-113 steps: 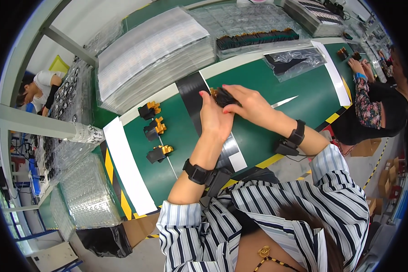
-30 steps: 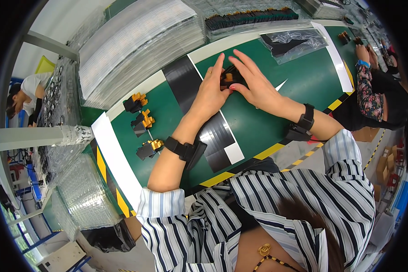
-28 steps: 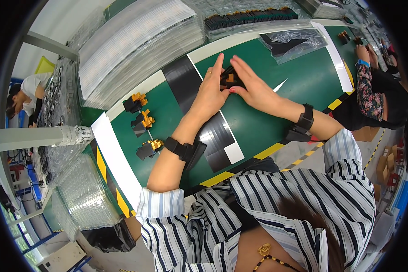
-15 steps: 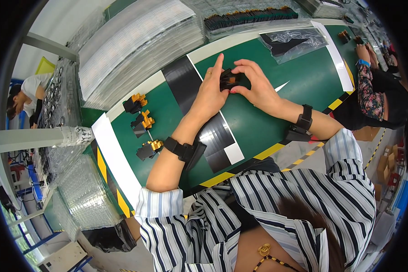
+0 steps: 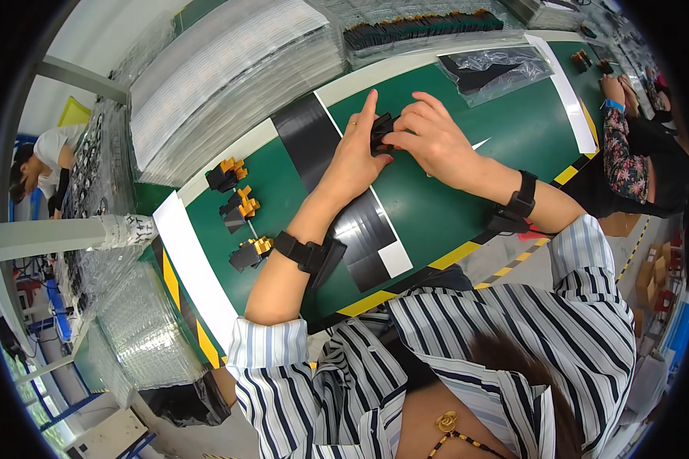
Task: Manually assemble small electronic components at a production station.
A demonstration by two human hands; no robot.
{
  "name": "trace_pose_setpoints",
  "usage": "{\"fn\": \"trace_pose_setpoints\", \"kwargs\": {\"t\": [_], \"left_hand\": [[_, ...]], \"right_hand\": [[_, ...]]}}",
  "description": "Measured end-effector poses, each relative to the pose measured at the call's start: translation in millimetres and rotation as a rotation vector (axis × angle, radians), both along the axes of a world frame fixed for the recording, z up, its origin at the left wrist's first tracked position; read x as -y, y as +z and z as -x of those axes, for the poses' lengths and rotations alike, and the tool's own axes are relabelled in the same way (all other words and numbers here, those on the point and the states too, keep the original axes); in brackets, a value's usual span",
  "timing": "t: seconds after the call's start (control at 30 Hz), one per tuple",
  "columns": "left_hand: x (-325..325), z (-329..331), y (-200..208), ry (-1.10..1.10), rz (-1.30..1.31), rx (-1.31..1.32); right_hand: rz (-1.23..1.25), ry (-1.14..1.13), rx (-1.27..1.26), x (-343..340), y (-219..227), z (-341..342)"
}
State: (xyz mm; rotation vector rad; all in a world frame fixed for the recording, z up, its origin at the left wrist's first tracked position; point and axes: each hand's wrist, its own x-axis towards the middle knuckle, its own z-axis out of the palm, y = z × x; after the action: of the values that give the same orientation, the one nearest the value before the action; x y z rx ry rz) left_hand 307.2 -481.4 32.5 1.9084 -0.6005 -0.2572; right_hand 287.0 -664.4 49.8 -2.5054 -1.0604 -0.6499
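Note:
Between my two hands is a small black part (image 5: 380, 135), largely covered by fingers, above the green mat. My left hand (image 5: 352, 159) grips it from the left with the index finger stretched up past it. From the right, my right hand (image 5: 435, 144) pinches at the part's near side with thumb and index finger, the other fingers curled or raised. To the left lie three black pieces with orange strips: the far one (image 5: 226, 175), the middle one (image 5: 240, 208) and the near one (image 5: 250, 253).
Stacked clear plastic trays (image 5: 230, 84) stand behind the green mat (image 5: 467, 206). Another tray (image 5: 429, 30) holds a row of black-and-orange parts. A clear bag (image 5: 497, 75) with black material lies at the back right. One co-worker (image 5: 628, 153) sits at right; another person (image 5: 46, 172) bends at far left.
My right hand has turned and its thumb and index finger have come onto the black part. The orange patch visible on the part before is now covered. My left hand stays about the same.

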Motion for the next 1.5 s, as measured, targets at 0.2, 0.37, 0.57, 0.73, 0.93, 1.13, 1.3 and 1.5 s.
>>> {"fn": "trace_pose_setpoints", "kwargs": {"t": [0.2, 0.37, 0.57, 0.73, 0.93, 1.13, 1.3, 1.5], "left_hand": [[2, -3, -8, 0.015, 0.086, -0.025], [6, -2, -6, 0.012, 0.098, -0.034], [10, 0, -6, -0.009, -0.062, 0.152], [11, -6, -7, 0.005, 0.059, -0.008], [11, -8, -10, 0.016, 0.129, -0.107], [10, -3, -2, -0.041, 0.082, -0.090], [11, 0, -5, -0.030, 0.066, 0.001], [18, 3, -6, 0.075, 0.000, 0.188]], "right_hand": [[-0.215, -0.100, -0.165, -8, -14, 1], [-0.251, -0.010, -0.454, -1, -24, 6], [-0.402, -0.074, -0.479, -5, -22, 10], [-0.222, -0.110, -0.244, 5, -8, 6], [-0.508, -0.222, -0.817, 12, -7, 9], [-0.354, -0.110, -0.408, 17, -12, 8], [-0.356, 0.002, -0.488, 9, -18, 1], [-0.096, -0.038, -0.268, 3, -25, -1]]}}
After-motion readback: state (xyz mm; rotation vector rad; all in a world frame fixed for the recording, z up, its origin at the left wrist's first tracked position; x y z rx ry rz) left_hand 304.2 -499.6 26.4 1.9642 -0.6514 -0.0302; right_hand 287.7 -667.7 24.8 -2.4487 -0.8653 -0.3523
